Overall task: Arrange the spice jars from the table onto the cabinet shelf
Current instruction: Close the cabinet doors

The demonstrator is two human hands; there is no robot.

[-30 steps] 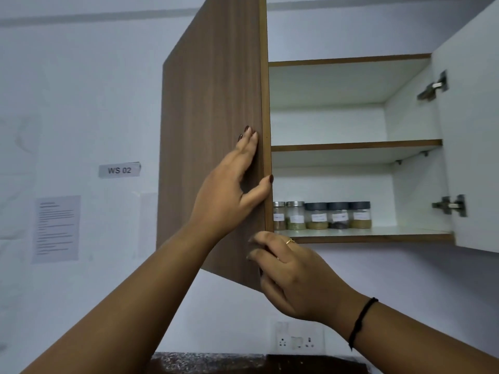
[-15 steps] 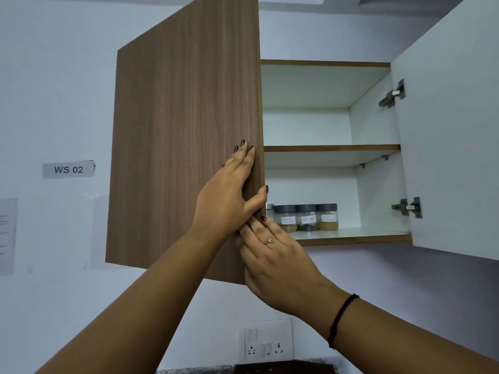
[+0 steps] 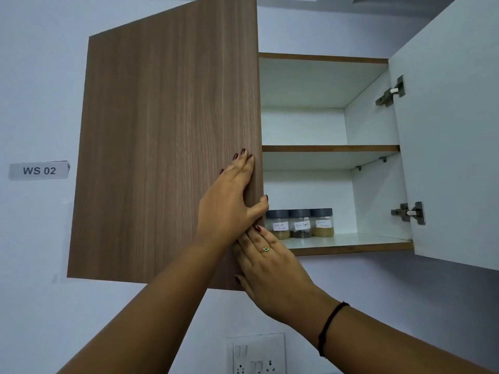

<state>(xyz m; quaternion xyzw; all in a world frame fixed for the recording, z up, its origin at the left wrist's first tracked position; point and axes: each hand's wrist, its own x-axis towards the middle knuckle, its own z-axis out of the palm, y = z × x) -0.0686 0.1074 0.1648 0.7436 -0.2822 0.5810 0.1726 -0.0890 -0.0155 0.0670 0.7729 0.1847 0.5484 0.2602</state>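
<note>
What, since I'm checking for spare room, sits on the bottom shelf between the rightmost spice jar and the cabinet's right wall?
Nothing: the head view shows bare white shelf between the rightmost spice jar and the right wall.

A grey label (image 3: pixel 39 170) on the wall at the left reads "WS 02". Three spice jars (image 3: pixel 300 213) on the lower shelf (image 3: pixel 356 241) carry handwritten white stickers. The middle jar (image 3: pixel 301 225) seems to say "Black Pepper" — the other two are too blurred to read.
</note>
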